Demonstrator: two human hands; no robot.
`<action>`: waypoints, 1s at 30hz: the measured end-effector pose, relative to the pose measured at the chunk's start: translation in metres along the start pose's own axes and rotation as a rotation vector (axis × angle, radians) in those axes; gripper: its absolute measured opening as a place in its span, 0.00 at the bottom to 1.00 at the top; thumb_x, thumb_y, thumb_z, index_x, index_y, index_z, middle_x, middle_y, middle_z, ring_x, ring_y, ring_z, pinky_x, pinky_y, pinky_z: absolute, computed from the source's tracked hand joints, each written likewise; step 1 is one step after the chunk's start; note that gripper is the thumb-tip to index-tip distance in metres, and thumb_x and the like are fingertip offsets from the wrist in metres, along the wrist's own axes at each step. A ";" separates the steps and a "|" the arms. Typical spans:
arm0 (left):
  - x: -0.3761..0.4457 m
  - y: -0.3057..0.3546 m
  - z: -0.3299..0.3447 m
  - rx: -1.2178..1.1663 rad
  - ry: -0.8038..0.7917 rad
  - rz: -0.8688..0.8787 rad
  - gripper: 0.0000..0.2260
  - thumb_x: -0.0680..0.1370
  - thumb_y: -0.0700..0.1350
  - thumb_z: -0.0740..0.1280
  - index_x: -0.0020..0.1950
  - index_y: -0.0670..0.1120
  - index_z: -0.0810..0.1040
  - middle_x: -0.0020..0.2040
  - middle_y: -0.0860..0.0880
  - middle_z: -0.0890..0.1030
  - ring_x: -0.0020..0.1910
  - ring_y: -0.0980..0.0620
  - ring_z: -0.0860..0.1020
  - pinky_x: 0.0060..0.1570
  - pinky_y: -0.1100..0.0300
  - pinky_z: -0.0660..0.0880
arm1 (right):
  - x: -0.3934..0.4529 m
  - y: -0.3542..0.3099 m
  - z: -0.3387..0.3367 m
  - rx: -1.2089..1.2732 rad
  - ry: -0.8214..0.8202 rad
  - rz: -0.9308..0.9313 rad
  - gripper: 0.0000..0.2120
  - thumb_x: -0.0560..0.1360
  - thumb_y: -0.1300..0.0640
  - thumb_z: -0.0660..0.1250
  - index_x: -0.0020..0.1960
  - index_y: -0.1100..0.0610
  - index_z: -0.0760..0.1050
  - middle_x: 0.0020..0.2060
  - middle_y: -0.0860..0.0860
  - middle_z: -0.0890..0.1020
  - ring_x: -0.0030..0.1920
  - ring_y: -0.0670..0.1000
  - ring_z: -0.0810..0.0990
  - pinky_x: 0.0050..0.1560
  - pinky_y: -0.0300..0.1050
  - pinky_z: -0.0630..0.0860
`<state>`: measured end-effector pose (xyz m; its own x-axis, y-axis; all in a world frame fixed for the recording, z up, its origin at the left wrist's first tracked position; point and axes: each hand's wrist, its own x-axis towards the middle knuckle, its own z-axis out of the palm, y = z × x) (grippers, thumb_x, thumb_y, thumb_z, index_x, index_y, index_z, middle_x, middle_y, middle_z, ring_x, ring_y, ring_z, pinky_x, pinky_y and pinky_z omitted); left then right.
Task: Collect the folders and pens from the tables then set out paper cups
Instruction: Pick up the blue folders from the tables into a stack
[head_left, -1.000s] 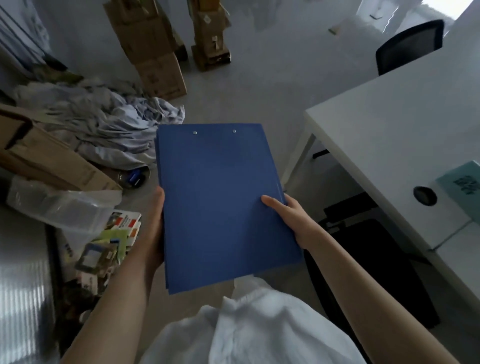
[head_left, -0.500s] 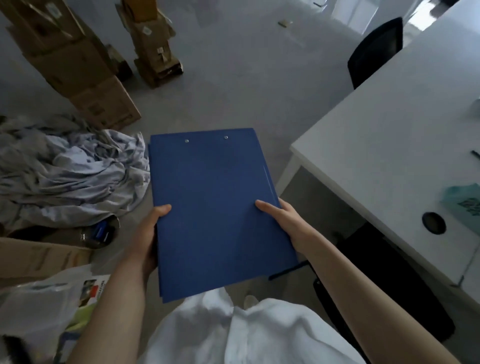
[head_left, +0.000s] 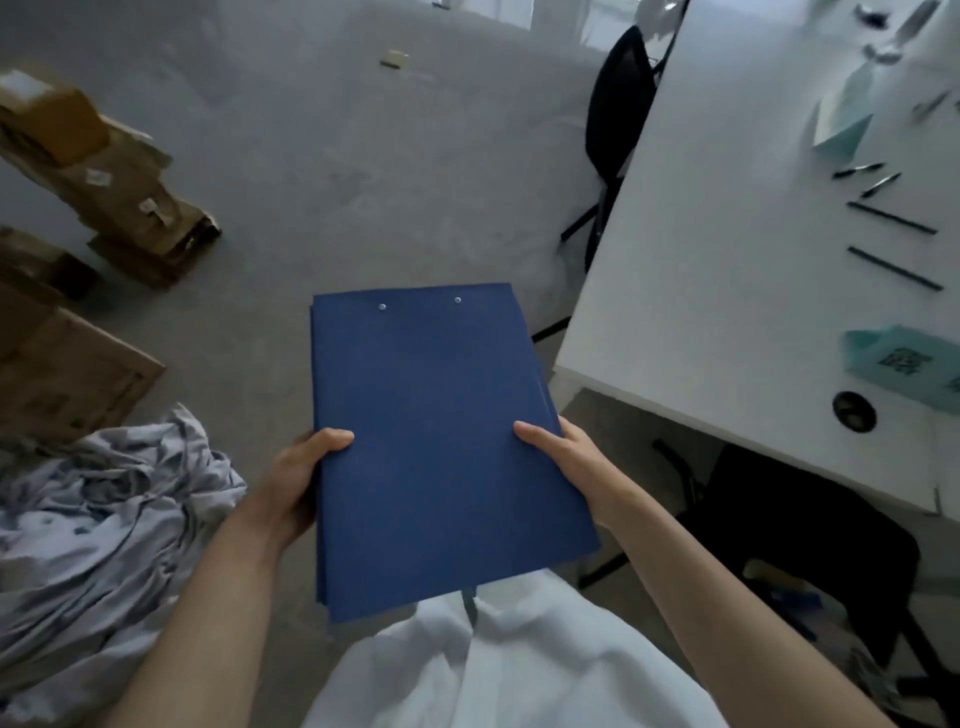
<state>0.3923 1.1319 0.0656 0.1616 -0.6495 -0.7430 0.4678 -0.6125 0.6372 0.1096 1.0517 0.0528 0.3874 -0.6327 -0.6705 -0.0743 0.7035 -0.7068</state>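
The left hand and the right hand held a stack of blue folders flat in front of the body, above the grey floor. Each thumb lay on the top cover; the other fingers were hidden beneath the stack, curled under its side edges. To the right stood a white tabletop carrying several dark pens and teal cards. A crumpled cloth lay on the floor at left.

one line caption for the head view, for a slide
Both hands, left and right, grip a stack of blue folders beside a white table strewn with pens.
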 end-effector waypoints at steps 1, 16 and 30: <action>0.012 0.009 0.005 0.021 -0.013 -0.009 0.25 0.67 0.45 0.70 0.63 0.37 0.77 0.57 0.38 0.82 0.47 0.43 0.82 0.42 0.55 0.82 | 0.004 -0.005 -0.002 0.012 0.023 -0.009 0.20 0.73 0.48 0.71 0.63 0.52 0.73 0.53 0.51 0.84 0.52 0.55 0.84 0.52 0.53 0.81; 0.183 0.153 0.169 0.233 -0.260 -0.043 0.34 0.62 0.48 0.72 0.67 0.41 0.73 0.57 0.39 0.82 0.46 0.42 0.82 0.36 0.53 0.81 | 0.100 -0.138 -0.110 0.118 0.321 -0.100 0.17 0.73 0.49 0.71 0.59 0.53 0.76 0.50 0.51 0.85 0.48 0.55 0.85 0.48 0.52 0.81; 0.325 0.234 0.334 0.629 -0.636 -0.103 0.29 0.63 0.38 0.69 0.65 0.49 0.74 0.58 0.44 0.82 0.52 0.41 0.82 0.46 0.48 0.80 | 0.129 -0.166 -0.179 0.475 0.607 -0.179 0.32 0.66 0.53 0.78 0.67 0.53 0.70 0.60 0.50 0.81 0.57 0.55 0.82 0.59 0.58 0.77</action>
<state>0.2644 0.6273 0.0415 -0.4536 -0.5898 -0.6681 -0.1391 -0.6937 0.7067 0.0077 0.7952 0.0436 -0.2231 -0.7191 -0.6581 0.3950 0.5505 -0.7355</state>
